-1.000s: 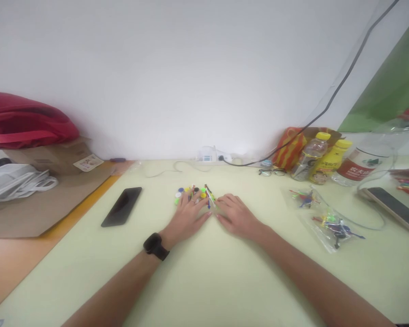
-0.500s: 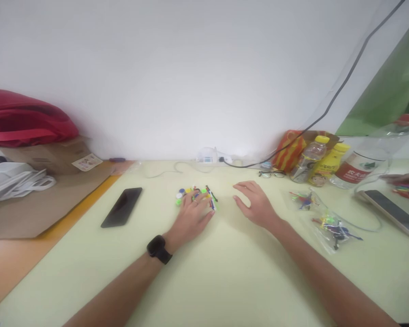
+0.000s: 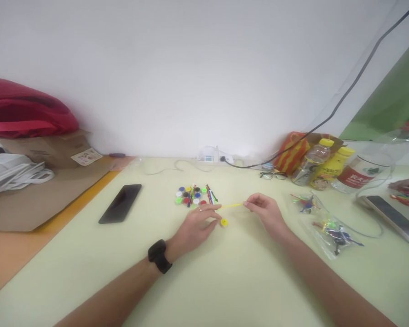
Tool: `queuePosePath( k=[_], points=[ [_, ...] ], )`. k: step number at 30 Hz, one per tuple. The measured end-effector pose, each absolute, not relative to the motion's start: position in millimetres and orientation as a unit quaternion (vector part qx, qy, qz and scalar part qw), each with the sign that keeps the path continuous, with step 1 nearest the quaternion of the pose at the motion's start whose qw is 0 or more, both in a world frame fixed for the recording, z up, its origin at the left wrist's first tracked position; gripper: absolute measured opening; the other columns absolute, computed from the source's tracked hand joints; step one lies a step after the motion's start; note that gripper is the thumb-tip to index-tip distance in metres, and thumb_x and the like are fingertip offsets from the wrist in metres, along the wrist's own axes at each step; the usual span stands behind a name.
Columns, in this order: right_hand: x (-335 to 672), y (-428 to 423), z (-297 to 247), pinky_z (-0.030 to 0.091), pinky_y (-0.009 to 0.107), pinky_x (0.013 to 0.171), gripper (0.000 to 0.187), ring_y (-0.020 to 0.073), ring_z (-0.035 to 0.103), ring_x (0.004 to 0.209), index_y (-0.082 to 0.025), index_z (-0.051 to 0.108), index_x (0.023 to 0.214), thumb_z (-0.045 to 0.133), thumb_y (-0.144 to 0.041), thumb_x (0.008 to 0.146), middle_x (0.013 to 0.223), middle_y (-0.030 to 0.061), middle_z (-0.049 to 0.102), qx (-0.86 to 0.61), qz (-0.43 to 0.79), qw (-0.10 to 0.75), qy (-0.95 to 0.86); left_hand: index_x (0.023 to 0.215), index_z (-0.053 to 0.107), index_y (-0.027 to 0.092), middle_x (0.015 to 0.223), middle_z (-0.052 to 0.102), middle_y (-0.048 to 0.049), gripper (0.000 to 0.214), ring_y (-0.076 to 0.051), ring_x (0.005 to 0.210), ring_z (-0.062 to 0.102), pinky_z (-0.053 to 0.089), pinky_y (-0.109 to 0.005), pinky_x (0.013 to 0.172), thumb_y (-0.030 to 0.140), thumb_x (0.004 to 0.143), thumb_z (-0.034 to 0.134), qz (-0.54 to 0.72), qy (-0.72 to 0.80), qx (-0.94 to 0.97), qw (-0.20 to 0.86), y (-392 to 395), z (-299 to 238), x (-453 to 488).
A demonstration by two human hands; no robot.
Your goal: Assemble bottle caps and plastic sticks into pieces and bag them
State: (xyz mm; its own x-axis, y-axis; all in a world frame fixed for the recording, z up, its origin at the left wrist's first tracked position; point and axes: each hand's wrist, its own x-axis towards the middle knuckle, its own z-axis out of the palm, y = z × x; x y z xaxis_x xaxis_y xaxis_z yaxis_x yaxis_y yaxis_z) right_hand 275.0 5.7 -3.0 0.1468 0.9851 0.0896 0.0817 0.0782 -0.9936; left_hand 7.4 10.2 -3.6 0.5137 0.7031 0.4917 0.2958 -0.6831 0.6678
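Observation:
My right hand (image 3: 264, 211) pinches one end of a thin yellow stick (image 3: 232, 205) between thumb and forefinger. The stick's other end reaches the fingertips of my left hand (image 3: 199, 225), which wears a ring and a black watch (image 3: 159, 255). At the tips of the left thumb and a finger is a small round yellow disc (image 3: 224, 222); the grip on it is partly hidden. Just beyond the left hand lies a cluster of coloured round discs (image 3: 186, 194), with thin coloured sticks (image 3: 210, 194) along its right side.
A black phone (image 3: 120, 204) lies at left. On the right are clear bags of coloured plastic pieces (image 3: 336, 234), drink bottles (image 3: 311, 159), glasses (image 3: 271, 175) and another phone (image 3: 394, 220). Another person's hand (image 3: 407, 184) is at the far right edge. A power strip (image 3: 209, 154) stands by the wall.
My left hand has drawn back from the cluster, with a yellow disc now at its fingertips. A yellow stick now spans between the hands, its end pinched in my right hand, which was empty.

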Motion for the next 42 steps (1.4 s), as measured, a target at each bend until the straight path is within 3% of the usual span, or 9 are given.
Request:
queuePosePath(
  k=[4, 8, 13, 17, 23, 32, 42],
  points=[
    [271, 6, -7, 0.046, 0.029, 0.065, 0.036, 0.0155, 0.057, 0.069, -0.019, 0.067, 0.078, 0.088, -0.047, 0.067, 0.074, 0.0009, 0.064, -0.519, 0.464, 0.531, -0.484, 0.102, 0.072, 0.023, 0.105, 0.076, -0.0048, 0.012, -0.02, 0.098, 0.073, 0.062, -0.038, 0.095, 0.029, 0.098, 0.063, 0.439, 0.346, 0.771, 0.307, 21, -12, 7],
    [266, 4, -8, 0.046, 0.029, 0.065, 0.034, 0.0144, 0.056, 0.067, -0.019, 0.068, 0.08, 0.088, -0.043, 0.066, 0.073, 0.0004, 0.064, -0.501, 0.502, 0.52, -0.476, 0.102, 0.071, 0.022, 0.102, 0.076, -0.0021, 0.012, -0.019, 0.096, 0.075, 0.062, -0.037, 0.097, 0.032, 0.098, 0.064, 0.447, 0.365, 0.738, 0.351, 26, -14, 6],
    [260, 1, -7, 0.046, 0.029, 0.065, 0.029, 0.0142, 0.057, 0.068, -0.019, 0.069, 0.082, 0.086, -0.038, 0.068, 0.075, 0.0005, 0.065, -0.487, 0.525, 0.495, -0.492, 0.11, 0.071, 0.024, 0.113, 0.075, -0.0035, 0.016, -0.022, 0.109, 0.071, 0.057, -0.041, 0.102, 0.029, 0.1, 0.059, 0.441, 0.373, 0.775, 0.256, 23, -4, 4],
    [254, -2, -8, 0.046, 0.027, 0.063, 0.028, 0.0137, 0.057, 0.067, -0.018, 0.069, 0.082, 0.085, -0.037, 0.07, 0.074, -0.0001, 0.064, -0.48, 0.534, 0.475, -0.508, 0.12, 0.067, 0.026, 0.12, 0.072, -0.0052, 0.022, -0.023, 0.114, 0.067, 0.054, -0.041, 0.103, 0.029, 0.099, 0.061, 0.363, 0.349, 0.831, 0.237, 13, 1, 5],
    [250, -2, -15, 0.035, 0.024, 0.049, 0.022, 0.0092, 0.049, 0.052, -0.018, 0.065, 0.08, 0.079, -0.033, 0.073, 0.068, -0.0025, 0.061, -0.494, 0.527, 0.441, -0.533, 0.129, 0.062, 0.028, 0.122, 0.07, -0.0061, 0.03, -0.025, 0.121, 0.062, 0.052, -0.043, 0.105, 0.028, 0.099, 0.062, 0.278, 0.307, 0.883, 0.219, 7, -2, 11],
    [251, -6, -6, 0.029, 0.022, 0.045, 0.013, 0.0077, 0.045, 0.048, -0.017, 0.067, 0.083, 0.068, -0.019, 0.07, 0.067, -0.002, 0.064, -0.482, 0.568, 0.37, -0.554, 0.122, 0.064, 0.026, 0.112, 0.07, -0.0051, 0.026, -0.024, 0.109, 0.064, 0.053, -0.042, 0.097, 0.022, 0.097, 0.061, 0.26, 0.314, 0.89, 0.205, 6, -1, 17],
    [252, -7, -6, 0.031, 0.022, 0.044, 0.014, 0.0077, 0.045, 0.047, -0.017, 0.068, 0.086, 0.07, -0.021, 0.073, 0.067, -0.0028, 0.062, -0.493, 0.561, 0.352, -0.564, 0.101, 0.067, 0.024, 0.1, 0.068, -0.0051, 0.008, -0.023, 0.101, 0.063, 0.052, -0.038, 0.089, 0.021, 0.096, 0.062, 0.265, 0.319, 0.892, 0.18, 3, 1, 18]
  ],
)
